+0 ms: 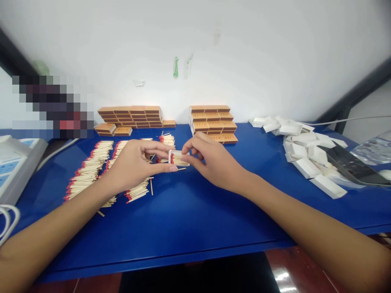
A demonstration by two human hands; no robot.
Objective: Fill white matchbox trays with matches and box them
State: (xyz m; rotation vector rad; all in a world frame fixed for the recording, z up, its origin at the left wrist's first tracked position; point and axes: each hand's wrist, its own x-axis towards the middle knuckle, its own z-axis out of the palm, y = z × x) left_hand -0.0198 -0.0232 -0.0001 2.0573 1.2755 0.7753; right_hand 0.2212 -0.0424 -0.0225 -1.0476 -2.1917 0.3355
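A small white matchbox tray [176,157] with red-tipped matches in it is held above the blue table [195,219]. My left hand [134,165] pinches its left end between thumb and fingers. My right hand [210,160] pinches the right end with fingertips curled. Loose red-tipped matches [88,169] lie in rows under and to the left of my left hand.
Two stacks of orange matchboxes [131,116] [212,122] stand at the back by the white wall. A heap of white empty trays [305,146] lies at the right, beside a dark device [348,165]. A white machine [15,162] and a cable sit at the left edge.
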